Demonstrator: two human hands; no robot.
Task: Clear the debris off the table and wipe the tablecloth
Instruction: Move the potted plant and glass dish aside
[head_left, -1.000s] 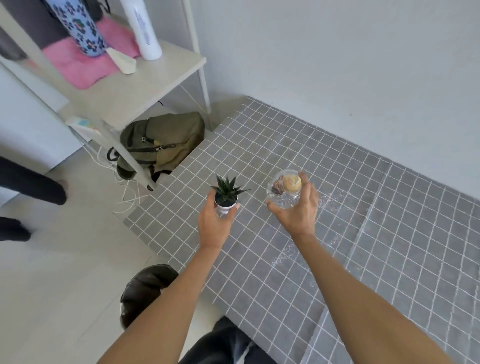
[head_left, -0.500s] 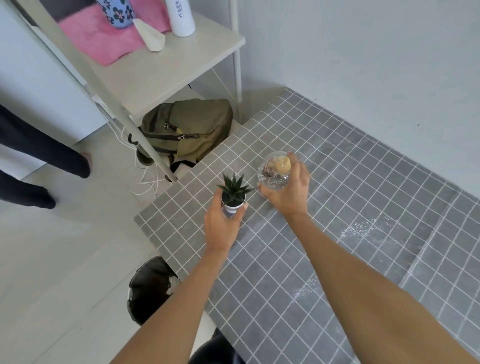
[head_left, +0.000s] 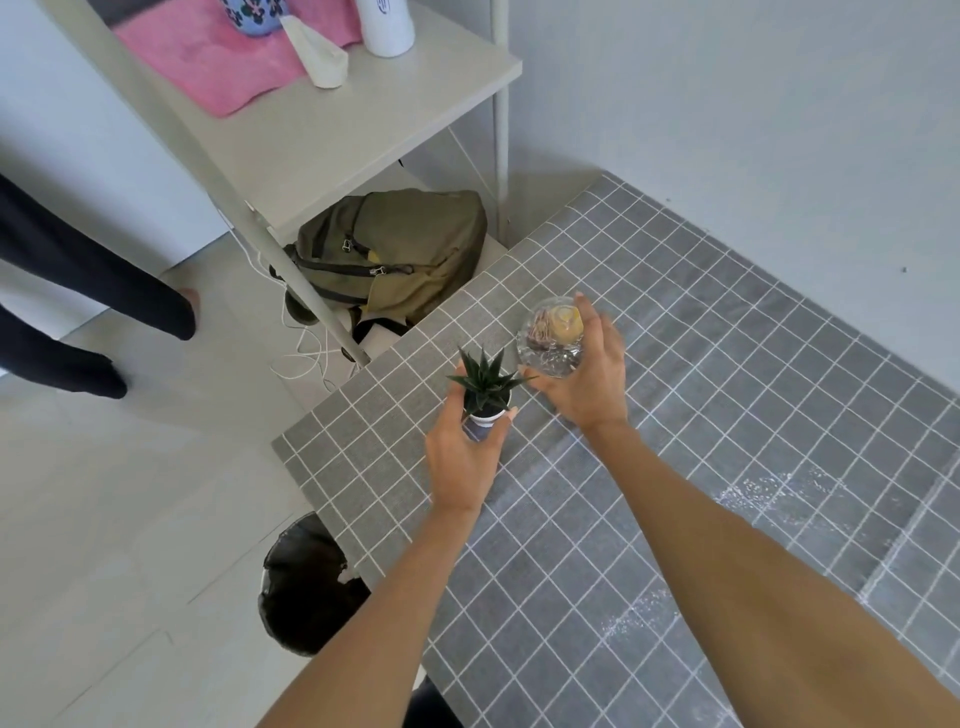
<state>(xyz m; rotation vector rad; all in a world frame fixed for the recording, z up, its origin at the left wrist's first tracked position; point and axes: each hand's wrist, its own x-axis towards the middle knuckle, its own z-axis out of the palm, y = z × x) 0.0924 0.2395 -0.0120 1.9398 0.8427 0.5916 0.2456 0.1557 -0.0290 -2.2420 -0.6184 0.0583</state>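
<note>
Gripping a small potted plant by its white pot, the left hand has thumb and fingers curled round the pot's sides, near the left corner of the counter. Whether the pot touches the surface or sits just above it cannot be told. Just beside it, toward the far edge, the right hand holds a clear glass globe, fingers wrapped round its right side and thumb under its near side; something yellow and something brownish show inside the glass. The globe's leaves-side edge is very near the plant's tips.

A grey tablecloth with a white grid covers the counter. White crumbs or powder, the debris, lie scattered on the cloth toward the right edge, with a fainter patch nearer the front edge, well apart from both hands.

On the floor by the counter's left edge stands a black-lined bin. Beyond the far left corner lies an olive backpack under a white shelf, which carries a pink cloth. Someone's dark-clad legs stand at far left.
</note>
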